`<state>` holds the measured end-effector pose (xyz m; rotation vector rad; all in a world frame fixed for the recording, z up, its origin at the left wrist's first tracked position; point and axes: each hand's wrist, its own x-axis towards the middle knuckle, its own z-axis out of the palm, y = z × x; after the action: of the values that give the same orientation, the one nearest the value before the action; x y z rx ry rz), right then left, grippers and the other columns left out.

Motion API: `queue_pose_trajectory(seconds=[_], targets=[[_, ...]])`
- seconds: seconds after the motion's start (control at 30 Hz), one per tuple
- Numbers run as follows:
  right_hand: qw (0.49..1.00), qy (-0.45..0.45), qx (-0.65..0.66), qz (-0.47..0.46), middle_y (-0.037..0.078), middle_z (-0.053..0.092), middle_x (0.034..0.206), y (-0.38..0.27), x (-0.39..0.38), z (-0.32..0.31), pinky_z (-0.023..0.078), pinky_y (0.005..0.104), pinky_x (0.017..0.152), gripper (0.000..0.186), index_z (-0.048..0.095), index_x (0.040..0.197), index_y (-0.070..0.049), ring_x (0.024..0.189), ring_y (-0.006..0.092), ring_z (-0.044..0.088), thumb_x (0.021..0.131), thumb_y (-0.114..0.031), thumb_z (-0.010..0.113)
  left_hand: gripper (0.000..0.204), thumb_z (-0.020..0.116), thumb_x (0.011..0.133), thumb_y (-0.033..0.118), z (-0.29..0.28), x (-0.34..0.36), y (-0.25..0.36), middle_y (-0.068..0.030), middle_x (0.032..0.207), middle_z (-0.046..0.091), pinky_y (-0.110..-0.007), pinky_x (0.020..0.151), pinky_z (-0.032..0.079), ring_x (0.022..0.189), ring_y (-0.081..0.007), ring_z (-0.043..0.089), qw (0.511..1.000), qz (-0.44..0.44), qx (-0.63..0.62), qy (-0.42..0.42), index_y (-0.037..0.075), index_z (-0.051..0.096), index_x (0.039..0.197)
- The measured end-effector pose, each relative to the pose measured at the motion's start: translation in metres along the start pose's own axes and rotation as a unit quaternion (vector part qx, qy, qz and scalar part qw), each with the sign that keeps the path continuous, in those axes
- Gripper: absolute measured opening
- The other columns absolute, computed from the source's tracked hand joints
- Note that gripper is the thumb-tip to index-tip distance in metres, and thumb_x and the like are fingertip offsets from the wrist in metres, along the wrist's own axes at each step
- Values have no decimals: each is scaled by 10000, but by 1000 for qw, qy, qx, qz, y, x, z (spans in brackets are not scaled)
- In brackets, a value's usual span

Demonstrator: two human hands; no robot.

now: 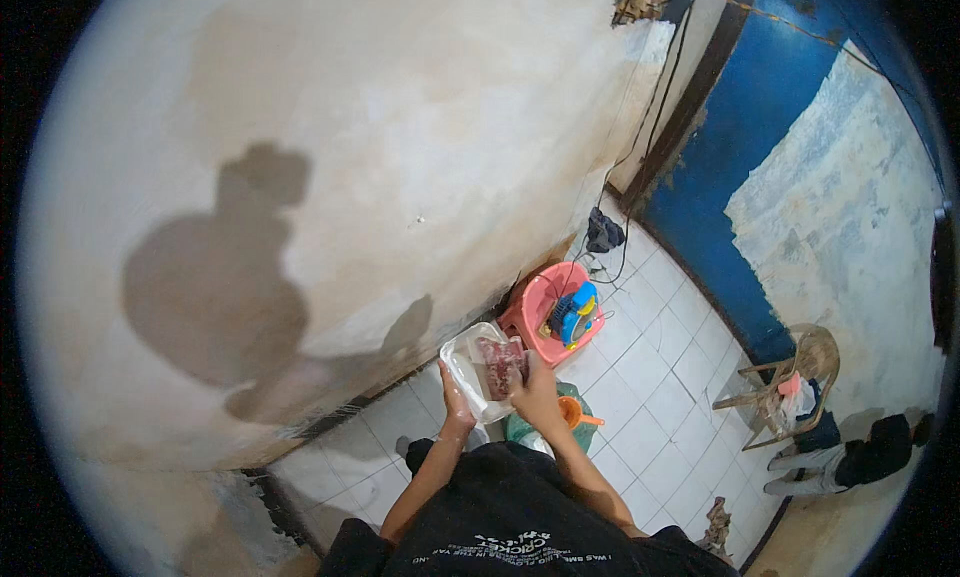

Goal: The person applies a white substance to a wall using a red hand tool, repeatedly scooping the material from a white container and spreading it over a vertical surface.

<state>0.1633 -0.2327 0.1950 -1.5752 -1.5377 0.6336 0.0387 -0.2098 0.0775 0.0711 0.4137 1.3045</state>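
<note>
My left hand point(457, 405) is wrapped round the near left side of a white rectangular tub point(458, 368), which is tilted in front of my body. Inside its right part is a dark red, white-flecked piece point(496, 363), its exact kind unclear. My right hand point(537, 393) is closed at the right end of that piece, fingers partly hidden against it. Just below the tub, close to my right forearm, stands a green basin point(588, 402) with an orange dipper point(571, 411) in it.
A pink plastic chair point(534, 295) by the wall holds a blue and yellow object point(575, 313). Cables point(627, 239) hang down near a dark bundle point(604, 232). At right are a worn armchair point(818, 352) with bags and a person point(872, 459) in dark top and grey trousers.
</note>
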Motion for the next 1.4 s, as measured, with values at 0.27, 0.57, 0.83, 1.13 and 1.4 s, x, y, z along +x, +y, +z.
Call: queue_pose_trajectory(seconds=[0.27,0.57,0.83,1.13,1.4], targets=[[919,-36,360,158,6,597,813,28,-19,-28,431,226,594,187,562,1039,24,673,67,519,858,1,523,694,278,879,620,-5,6,-17,-109,1277,454,-404,956,406,1138,-271,483,995,-54,76,17,100,335,1334],[828,2,492,270,37,615,855,37,-38,-47,477,234,624,177,574,1007,14,732,110,583,833,-14,577,696,308,869,622,21,-5,-24,-113,1263,468,-428,938,421,1120,-285,499,992,-97,77,3,95,353,1322],[819,-50,498,281,54,633,889,37,-38,-46,479,244,581,176,593,989,18,729,130,601,827,-50,605,652,316,884,593,48,-4,-11,-104,1272,459,-412,962,396,1142,-279,474,995,-12,97,33,98,374,1305],[791,-70,536,285,26,644,858,20,-25,-51,467,212,550,159,608,969,0,671,86,593,820,-56,608,630,303,893,578,65,-13,11,-78,1277,454,-390,997,355,1151,-254,464,979,81,187,11,102,390,1296],[786,-68,544,285,12,635,837,27,-23,-43,443,214,529,182,596,987,-23,657,83,582,810,-55,621,701,272,866,631,41,-9,5,-107,1274,461,-441,969,388,1136,-294,480,997,-6,68,-25,102,369,1315]])
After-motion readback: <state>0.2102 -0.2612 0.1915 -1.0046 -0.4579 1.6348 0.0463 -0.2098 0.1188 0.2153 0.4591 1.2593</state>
